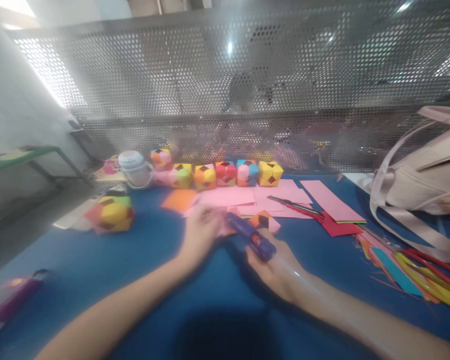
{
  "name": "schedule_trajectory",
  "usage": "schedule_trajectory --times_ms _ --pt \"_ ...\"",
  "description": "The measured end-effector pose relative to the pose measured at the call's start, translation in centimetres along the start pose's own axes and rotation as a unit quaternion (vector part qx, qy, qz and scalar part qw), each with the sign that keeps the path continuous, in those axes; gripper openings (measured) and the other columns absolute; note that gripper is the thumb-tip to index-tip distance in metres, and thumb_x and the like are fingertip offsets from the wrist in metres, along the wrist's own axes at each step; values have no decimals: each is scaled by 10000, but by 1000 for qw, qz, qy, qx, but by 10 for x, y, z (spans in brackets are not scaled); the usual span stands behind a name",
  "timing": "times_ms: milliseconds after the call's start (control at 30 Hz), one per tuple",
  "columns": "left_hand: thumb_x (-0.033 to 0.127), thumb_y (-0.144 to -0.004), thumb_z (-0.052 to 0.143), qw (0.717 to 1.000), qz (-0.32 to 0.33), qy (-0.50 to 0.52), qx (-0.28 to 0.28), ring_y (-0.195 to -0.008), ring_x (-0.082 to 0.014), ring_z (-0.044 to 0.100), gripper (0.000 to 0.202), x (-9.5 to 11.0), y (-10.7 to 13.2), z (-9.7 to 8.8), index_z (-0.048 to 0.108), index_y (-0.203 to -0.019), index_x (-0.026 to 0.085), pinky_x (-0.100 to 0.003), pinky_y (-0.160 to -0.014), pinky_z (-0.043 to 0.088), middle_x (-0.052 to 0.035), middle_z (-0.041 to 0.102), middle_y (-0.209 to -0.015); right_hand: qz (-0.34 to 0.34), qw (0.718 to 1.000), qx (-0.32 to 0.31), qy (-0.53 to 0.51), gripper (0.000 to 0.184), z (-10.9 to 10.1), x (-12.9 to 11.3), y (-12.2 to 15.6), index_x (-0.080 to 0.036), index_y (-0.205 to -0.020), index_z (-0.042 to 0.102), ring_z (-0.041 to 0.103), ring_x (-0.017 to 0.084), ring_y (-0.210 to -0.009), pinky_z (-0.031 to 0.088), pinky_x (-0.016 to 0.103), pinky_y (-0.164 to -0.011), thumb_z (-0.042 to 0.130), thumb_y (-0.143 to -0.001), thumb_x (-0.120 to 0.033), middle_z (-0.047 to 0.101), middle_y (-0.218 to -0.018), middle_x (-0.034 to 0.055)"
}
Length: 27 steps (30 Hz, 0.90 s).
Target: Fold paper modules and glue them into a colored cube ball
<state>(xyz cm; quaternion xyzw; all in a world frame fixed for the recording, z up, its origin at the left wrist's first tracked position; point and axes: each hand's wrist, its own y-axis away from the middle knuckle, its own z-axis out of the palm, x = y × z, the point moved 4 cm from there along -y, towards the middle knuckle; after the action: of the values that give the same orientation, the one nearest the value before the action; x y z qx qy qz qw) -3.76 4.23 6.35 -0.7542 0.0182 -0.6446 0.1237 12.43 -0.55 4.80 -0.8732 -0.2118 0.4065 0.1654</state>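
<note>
In my right hand [281, 270] is a blue glue gun [249, 235], with what looks like a clear glue stick trailing from its back end over my forearm. Its tip points up and left, toward my other hand. My left hand [200, 232] is closed, its fingertips pinching a small pink folded paper [227, 229]; blur hides its exact shape. An orange and pink folded paper piece [272, 224] with a dark opening lies just beyond my right hand. Behind both hands, pink paper sheets [232, 196] are spread out, with an orange sheet [178, 199] to the left.
Several folded paper cubes [225, 173] line the table's back. Another cube [114, 214] sits left, near a white lidded cup [133, 169]. A cutter [294, 205] lies on the sheets. Right are scissors [435, 265], paper strips and a pale bag [427, 165]. A purple object [15, 305] lies front left.
</note>
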Motion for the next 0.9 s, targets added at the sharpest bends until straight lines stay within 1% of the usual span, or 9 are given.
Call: schedule_trajectory --times_ms 367,500,667,767,900 --pt "121 -665 543 1000 8 2 -9 -441 -72 406 88 -2 -1 0 605 -703 170 -174 -457 341 77 464 -494 5 1000 -12 8 60 -4 -4 -2 -200 -787 447 540 130 -432 383 222 -441 424 -809 -251 594 -589 3" --pt "121 -663 544 1000 10 -6 -4 -453 -77 427 81 -2 -2 0 602 -686 172 -179 -470 353 70 488 -503 27 999 -14 14 74 -4 -2 -2 -196 -795 456 561 142 -455 386 225 -443 423 -810 -260 610 -596 13" --pt "119 -664 543 1000 8 2 -11 -467 -88 453 93 -4 -2 1 615 -695 167 -189 -477 367 60 514 -520 22 999 -27 7 61 -3 -3 -2 -202 -790 458 547 133 -440 384 220 -445 434 -802 -257 605 -586 4" --pt "130 -664 549 1000 9 -2 -4 -472 -93 458 76 -4 -2 0 610 -683 172 -193 -485 369 61 508 -508 30 999 -20 9 60 -3 -3 -3 -206 -769 446 539 133 -431 374 219 -433 428 -797 -256 597 -569 4" --pt "134 -657 557 1000 4 2 -2 -468 -97 459 72 -3 -2 0 611 -685 172 -197 -485 368 62 498 -491 11 1000 -16 7 67 -4 -5 -3 -202 -769 442 552 140 -447 390 225 -451 418 -800 -256 595 -582 12"
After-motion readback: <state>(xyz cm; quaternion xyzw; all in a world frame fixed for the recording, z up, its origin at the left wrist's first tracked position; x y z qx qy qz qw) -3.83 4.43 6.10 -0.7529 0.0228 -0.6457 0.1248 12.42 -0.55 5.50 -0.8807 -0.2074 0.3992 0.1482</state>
